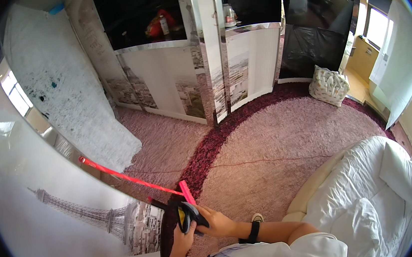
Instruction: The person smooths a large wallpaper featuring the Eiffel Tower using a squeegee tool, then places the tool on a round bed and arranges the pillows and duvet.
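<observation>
Stick (131, 179) slants leftward beyond our fingers (205, 213); our left hand (180, 239) and right hand (218, 222) grip a dark object (189, 215). Right is nearer.

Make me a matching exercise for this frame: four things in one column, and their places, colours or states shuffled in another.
Column one
1. left hand and right hand
2. long stick
3. patterned bag
4. pillow

Column two
A. on the carpet, near the black cabinet
B. on the bed, at the right of the view
C. together, holding a dark object with some yellow
D. red, slanting up toward the left of the view

Right pairs: 1-C, 2-D, 3-A, 4-B
</observation>
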`<state>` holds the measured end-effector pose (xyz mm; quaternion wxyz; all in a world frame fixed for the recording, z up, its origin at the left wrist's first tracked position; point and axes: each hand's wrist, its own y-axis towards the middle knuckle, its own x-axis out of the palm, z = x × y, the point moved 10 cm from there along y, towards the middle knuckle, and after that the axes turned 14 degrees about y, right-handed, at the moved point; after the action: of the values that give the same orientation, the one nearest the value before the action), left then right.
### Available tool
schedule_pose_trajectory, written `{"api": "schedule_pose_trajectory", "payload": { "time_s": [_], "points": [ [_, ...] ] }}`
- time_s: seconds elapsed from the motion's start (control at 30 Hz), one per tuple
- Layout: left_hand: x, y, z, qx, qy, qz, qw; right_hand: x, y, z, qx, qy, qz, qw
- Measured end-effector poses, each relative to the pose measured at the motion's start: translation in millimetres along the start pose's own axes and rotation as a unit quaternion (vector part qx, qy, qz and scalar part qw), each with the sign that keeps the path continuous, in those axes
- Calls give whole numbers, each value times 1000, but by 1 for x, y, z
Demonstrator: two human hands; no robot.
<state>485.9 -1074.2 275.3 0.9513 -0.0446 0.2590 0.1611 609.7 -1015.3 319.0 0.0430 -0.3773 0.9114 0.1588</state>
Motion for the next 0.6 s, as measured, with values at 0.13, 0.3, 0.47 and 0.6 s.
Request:
{"api": "schedule_pose_trajectory", "payload": {
  "time_s": [0.13,0.3,0.47,0.6],
  "points": [
    [41,47,62,19,26,-28,999,-92,3,12,60,36,51,996],
    [128,107,128,30,-58,-84,994,-235,-32,66,185,193,226,937],
    [189,146,182,5,-174,-126,977,-334,-58,48,124,412,298,852],
    [222,162,213,23,-231,-127,964,-372,-72,40,73,481,263,833]
  ]
}}
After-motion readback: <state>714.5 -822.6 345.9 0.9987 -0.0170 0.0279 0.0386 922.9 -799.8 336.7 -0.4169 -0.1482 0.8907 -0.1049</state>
